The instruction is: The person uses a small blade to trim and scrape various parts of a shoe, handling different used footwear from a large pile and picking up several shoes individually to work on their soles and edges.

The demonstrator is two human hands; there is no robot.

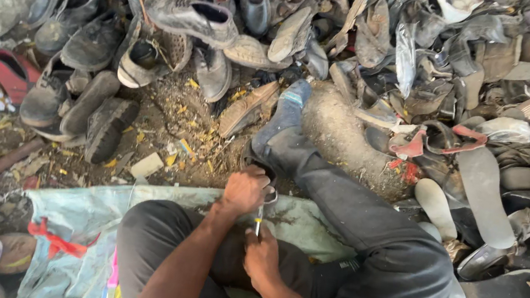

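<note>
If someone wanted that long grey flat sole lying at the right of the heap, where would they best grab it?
Probably the long grey flat sole is best taken by its narrow upper end, from above: that end lies bare on top of the heap of worn shoes, while its wider lower end sits among other soles.

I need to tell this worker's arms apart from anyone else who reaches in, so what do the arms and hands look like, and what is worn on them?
Both forearms are bare as far as the frame shows: no sleeves in view. The left hand and right hand wear no gloves, and no watch, ring or wristband shows. The legs wear dark grey trousers.
</note>
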